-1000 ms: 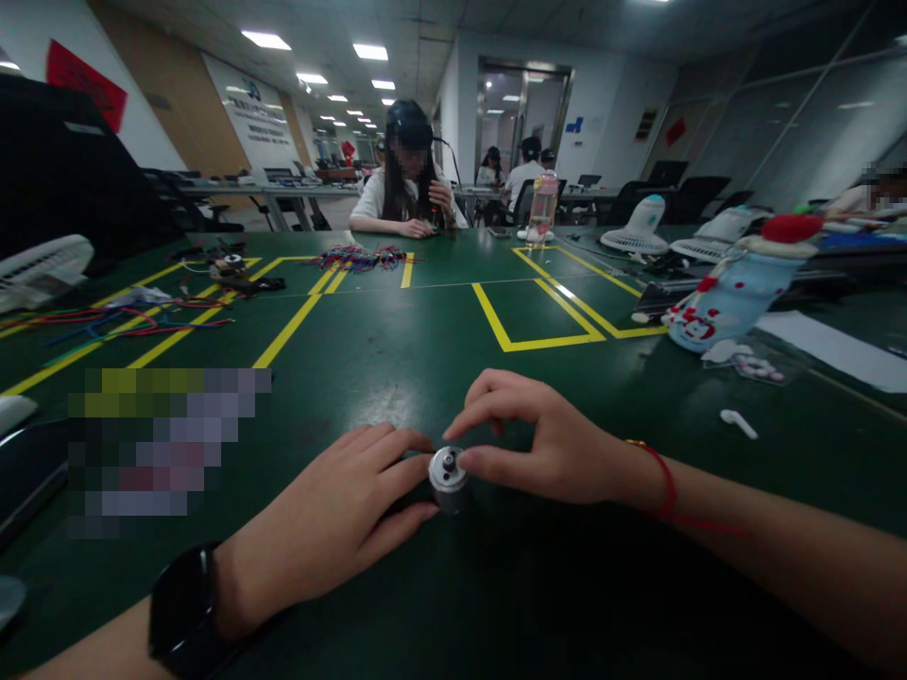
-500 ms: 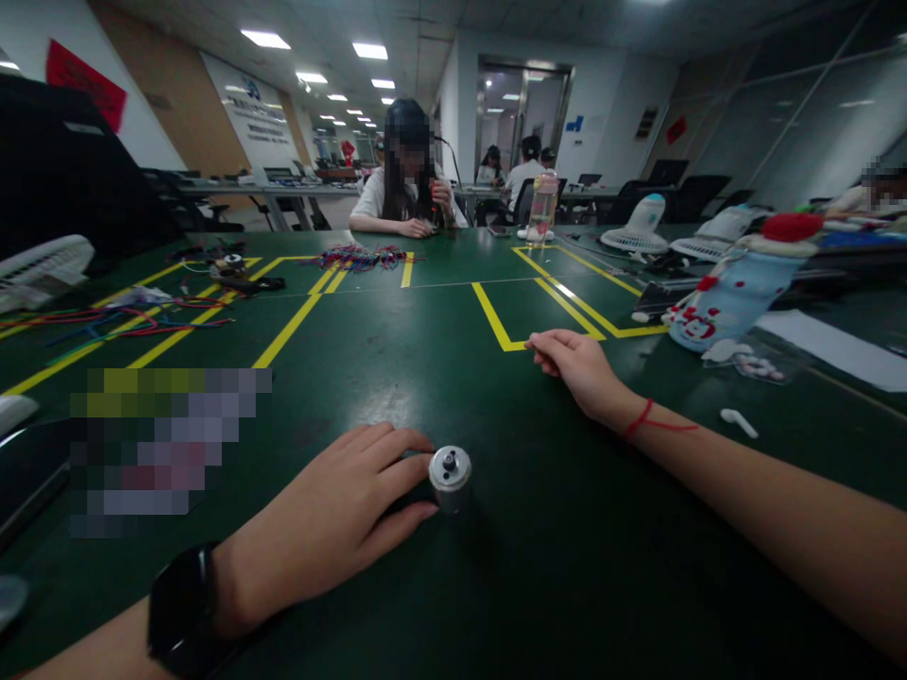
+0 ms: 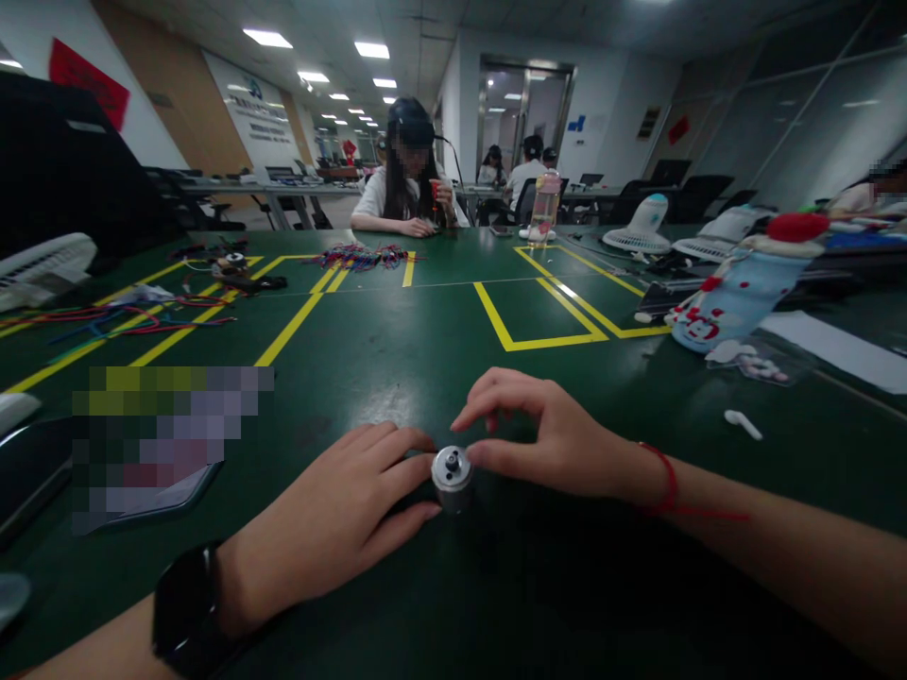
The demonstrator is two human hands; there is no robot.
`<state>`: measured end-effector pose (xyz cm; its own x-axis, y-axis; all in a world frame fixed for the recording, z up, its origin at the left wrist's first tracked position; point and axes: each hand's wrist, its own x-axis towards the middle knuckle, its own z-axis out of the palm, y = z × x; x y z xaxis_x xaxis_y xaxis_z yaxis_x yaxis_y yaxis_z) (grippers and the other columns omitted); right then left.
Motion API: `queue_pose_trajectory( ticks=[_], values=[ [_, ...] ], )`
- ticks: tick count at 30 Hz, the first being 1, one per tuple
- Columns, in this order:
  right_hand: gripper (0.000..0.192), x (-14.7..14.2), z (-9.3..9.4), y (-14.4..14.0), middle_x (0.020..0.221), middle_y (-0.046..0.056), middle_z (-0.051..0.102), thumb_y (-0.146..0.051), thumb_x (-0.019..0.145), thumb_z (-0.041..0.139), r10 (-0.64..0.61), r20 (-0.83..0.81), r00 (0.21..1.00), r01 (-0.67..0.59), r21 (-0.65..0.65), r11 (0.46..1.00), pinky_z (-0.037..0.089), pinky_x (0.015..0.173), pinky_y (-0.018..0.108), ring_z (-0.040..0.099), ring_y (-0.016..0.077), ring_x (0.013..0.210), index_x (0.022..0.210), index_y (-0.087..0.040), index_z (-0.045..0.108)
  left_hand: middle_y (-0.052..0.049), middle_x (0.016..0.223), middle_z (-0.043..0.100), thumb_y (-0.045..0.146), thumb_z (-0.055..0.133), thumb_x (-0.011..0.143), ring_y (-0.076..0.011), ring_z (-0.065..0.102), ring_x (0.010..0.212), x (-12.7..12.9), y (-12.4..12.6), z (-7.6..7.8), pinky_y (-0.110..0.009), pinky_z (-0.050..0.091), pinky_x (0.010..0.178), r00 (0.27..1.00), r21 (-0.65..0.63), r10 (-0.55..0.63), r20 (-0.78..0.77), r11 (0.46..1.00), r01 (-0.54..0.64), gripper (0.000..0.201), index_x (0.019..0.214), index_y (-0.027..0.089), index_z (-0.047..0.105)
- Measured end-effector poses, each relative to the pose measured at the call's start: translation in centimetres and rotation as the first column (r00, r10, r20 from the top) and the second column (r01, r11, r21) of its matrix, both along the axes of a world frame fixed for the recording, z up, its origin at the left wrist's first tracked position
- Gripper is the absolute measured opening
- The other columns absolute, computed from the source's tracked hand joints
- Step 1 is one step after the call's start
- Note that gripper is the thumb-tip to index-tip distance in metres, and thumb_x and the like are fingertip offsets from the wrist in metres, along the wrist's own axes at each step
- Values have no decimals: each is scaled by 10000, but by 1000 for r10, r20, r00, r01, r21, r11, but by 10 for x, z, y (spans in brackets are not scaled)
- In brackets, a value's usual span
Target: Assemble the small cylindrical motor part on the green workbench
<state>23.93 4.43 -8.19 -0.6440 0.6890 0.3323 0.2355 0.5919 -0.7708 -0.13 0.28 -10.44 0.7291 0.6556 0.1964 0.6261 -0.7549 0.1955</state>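
A small silver metal cylinder (image 3: 453,477) with a dark hub on top stands upright on the green table (image 3: 425,349). My left hand (image 3: 333,519), with a black watch on the wrist, lies flat beside it, fingertips against its left side. My right hand (image 3: 549,436), a red string round the wrist, pinches the cylinder's top edge from the right with thumb and forefinger.
Coloured wires (image 3: 128,321) lie at the left, another bundle (image 3: 358,257) farther back. A person (image 3: 409,179) sits across the table. A bottle (image 3: 542,210), small fans (image 3: 641,227), a blue plush-covered bottle (image 3: 737,288) and a white earbud (image 3: 743,424) are at the right. Yellow tape lines (image 3: 545,321) cross the table.
My right hand, which had reached out to the yellow tape corner half a second ago, has come back to the cylinder. My left hand and the cylinder have stayed put.
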Motion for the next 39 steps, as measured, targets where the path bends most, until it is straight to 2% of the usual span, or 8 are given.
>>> queue_pose_trajectory(
  ticks=[9,15,20,25,28,32,35,39],
  values=[
    [115,-1,19,-13,882,16,608,-279,830,692,-48,-59,997,49,1,999,441,672,255,553,123,761,905,-194,707,-63,1134,602,278,558,938,-249,581,960,0,-8,7,-408,471,836,1000,15,-2,4,1000,2,212,1143,241,594],
    [138,25,6,8,926,17,592,-299,784,746,220,254,942,-220,-30,975,432,789,280,566,137,859,888,-210,752,-65,1147,601,272,547,944,-250,574,971,4,-7,7,-410,467,838,1000,-10,4,-14,1000,-5,211,1149,244,593],
    [159,29,-12,16,946,14,583,-376,785,740,208,402,891,-263,84,961,374,822,326,528,163,888,898,-267,765,-56,1177,587,256,547,945,-257,562,998,7,-3,2,-425,454,853,999,-36,13,-36,999,-15,221,1163,261,581],
    [172,28,-9,14,947,14,579,-366,773,751,224,393,892,-271,67,960,375,837,337,532,165,898,907,-259,761,-54,1168,594,262,551,941,-255,571,992,7,-4,5,-419,462,847,1000,-30,9,-26,1000,-10,233,1172,259,582],
    [214,29,-4,16,963,28,583,-338,782,740,246,258,934,-237,-64,969,423,776,297,551,151,865,953,-209,743,-60,1169,596,261,555,939,-255,574,989,5,-6,6,-418,467,842,1000,-29,10,-24,1000,-11,231,1168,250,582],
    [181,38,-7,33,844,27,623,-332,802,694,-53,-4,999,51,-231,972,433,678,266,565,136,755,841,-155,705,-65,1174,596,269,555,942,-255,574,990,1,-7,8,-418,465,852,1000,-25,6,-11,1000,-7,212,1149,240,589],
    [228,48,-18,53,725,13,614,-369,782,693,-333,-56,941,311,-240,920,407,619,263,526,122,653,794,-142,683,-57,1187,584,272,546,950,-254,565,999,-2,-8,6,-426,458,851,1000,-42,10,-16,999,-10,222,1169,247,574],
    [287,55,-33,70,703,10,597,-412,811,639,-424,-65,903,401,-223,888,401,592,266,505,116,611,861,-131,664,-49,1202,564,284,532,963,-252,546,1016,-3,-7,3,-445,440,873,1000,-57,12,-22,998,-13,224,1184,255,550]
  ],
)
